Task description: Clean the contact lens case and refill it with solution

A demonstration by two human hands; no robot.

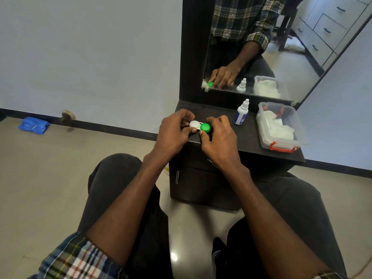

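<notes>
A contact lens case (199, 126) with one white cap and one green cap lies at the front left of a small dark cabinet top (249, 135). My left hand (174, 130) grips the white-capped side, thumb and fingers curled round it. My right hand (219, 135) pinches the green cap between thumb and fingers. Both caps are on the case. A white solution bottle (241, 114) with a blue label and a pointed nozzle stands upright to the right of my right hand, apart from it.
A clear plastic box (281, 125) with red clips, holding white tissue, sits at the right end of the cabinet top. A mirror (261, 47) rises behind. My knees flank the cabinet. A blue packet (33, 125) lies on the floor at the far left.
</notes>
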